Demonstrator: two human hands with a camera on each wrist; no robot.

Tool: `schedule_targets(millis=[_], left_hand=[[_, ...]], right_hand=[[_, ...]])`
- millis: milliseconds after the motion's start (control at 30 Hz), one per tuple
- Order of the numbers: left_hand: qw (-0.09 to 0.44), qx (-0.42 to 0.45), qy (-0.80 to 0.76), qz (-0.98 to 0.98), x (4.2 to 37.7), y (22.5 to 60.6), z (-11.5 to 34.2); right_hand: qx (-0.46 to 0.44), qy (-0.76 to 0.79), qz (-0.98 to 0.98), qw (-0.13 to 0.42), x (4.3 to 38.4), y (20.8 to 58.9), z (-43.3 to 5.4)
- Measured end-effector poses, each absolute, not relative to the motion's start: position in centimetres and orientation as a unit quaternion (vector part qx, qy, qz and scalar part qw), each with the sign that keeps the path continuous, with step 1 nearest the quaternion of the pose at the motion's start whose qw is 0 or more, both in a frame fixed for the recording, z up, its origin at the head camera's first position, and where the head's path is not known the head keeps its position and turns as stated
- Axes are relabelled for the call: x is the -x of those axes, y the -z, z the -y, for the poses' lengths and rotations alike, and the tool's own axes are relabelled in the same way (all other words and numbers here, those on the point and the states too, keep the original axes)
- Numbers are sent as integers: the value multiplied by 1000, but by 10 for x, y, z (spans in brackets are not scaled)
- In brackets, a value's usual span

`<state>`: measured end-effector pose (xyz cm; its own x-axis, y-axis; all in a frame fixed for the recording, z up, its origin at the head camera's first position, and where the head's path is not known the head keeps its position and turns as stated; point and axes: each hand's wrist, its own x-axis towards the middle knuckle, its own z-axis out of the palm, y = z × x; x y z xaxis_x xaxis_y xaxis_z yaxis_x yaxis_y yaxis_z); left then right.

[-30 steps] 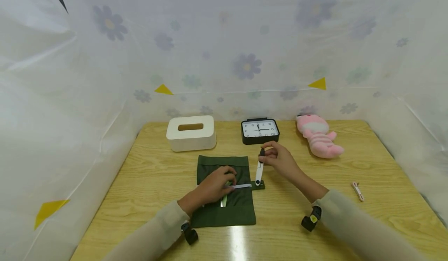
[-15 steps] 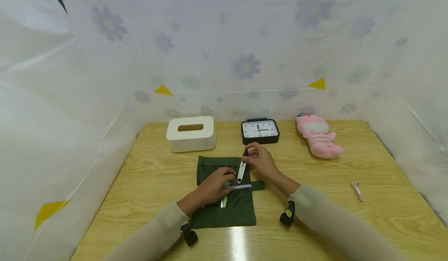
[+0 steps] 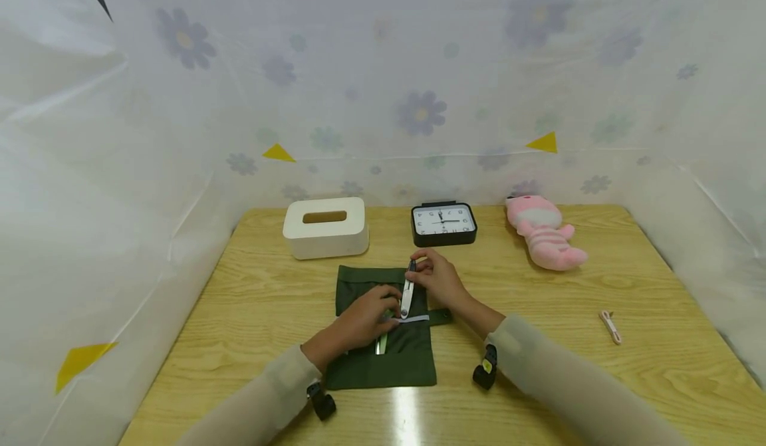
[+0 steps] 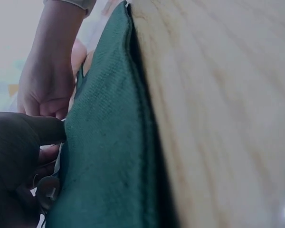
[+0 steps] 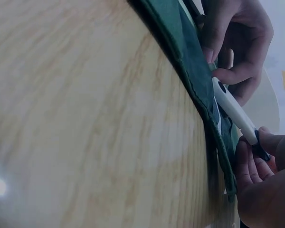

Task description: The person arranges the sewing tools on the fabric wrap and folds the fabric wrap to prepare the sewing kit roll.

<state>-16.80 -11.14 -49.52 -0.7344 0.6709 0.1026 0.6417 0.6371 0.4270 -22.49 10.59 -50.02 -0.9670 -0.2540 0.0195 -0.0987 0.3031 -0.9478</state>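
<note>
My right hand (image 3: 441, 281) pinches the dark end of a slim white utility knife (image 3: 407, 296), with a round hole at its lower end. That end points down at a pale elastic band (image 3: 417, 318) across a dark green cloth tool roll (image 3: 383, 371), which lies unrolled. My left hand (image 3: 366, 314) rests over the roll, thumb and fingertips curled at the band beside the knife's tip. Partly under the left hand, a light green and silvery slim tool (image 3: 382, 345) lies on the roll. In the right wrist view the knife (image 5: 235, 110) slants between both hands.
Behind the roll stand a white tissue box (image 3: 326, 228) and a black alarm clock (image 3: 444, 224). A pink plush toy (image 3: 543, 233) lies at the back right. A small bundled pale cord (image 3: 611, 327) lies on the wooden table (image 3: 538, 393) at the right.
My right hand has carried the utility knife leftward from above the roll's strap to over the roll, its tip now at the band. The left hand has stayed put.
</note>
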Motion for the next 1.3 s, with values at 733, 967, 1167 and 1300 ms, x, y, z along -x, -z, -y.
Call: schedule_targets(millis=[733, 967, 1167, 1300], left_hand=[[47, -372, -203, -904, 169, 484, 105], [51, -383, -174, -906, 171, 484, 104], [57, -374, -169, -910, 170, 481, 103], [52, -362, -128, -922, 169, 480, 101]], right_hand=[[122, 626, -758, 132, 226, 497, -128], [123, 636, -749, 137, 228, 499, -127], [124, 633, -753, 128, 228, 500, -127], [124, 635, -752, 125, 229, 501, -127]])
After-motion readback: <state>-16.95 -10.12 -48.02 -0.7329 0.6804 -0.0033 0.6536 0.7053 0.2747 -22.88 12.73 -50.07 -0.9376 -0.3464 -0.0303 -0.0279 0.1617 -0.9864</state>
